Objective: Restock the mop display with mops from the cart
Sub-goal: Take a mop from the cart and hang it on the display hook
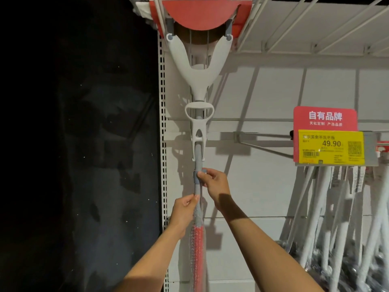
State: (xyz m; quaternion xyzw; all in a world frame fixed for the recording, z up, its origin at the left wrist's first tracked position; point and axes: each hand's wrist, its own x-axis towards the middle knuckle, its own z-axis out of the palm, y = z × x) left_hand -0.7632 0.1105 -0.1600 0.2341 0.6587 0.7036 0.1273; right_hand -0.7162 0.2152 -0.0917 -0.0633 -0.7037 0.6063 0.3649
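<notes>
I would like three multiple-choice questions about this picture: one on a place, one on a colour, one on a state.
1. Where is the yellow price tag relative to the held mop?
A) left B) right C) behind it

2. What colour is the bubble-wrapped lower handle section?
A) red B) green C) black

3. What is the right hand doing?
A) hanging idle B) lying flat on the shelf C) pinching the grey clip on the pole

Answers: 1 B, the tag hangs at the right side. 2 A, red shows through the wrap. 3 C, its fingers close on the clip; the left hand grips lower.

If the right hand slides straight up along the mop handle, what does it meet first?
The right hand would probably first meet the white lever clipped around the mop handle. The stretch of handle between them looks free.
</notes>
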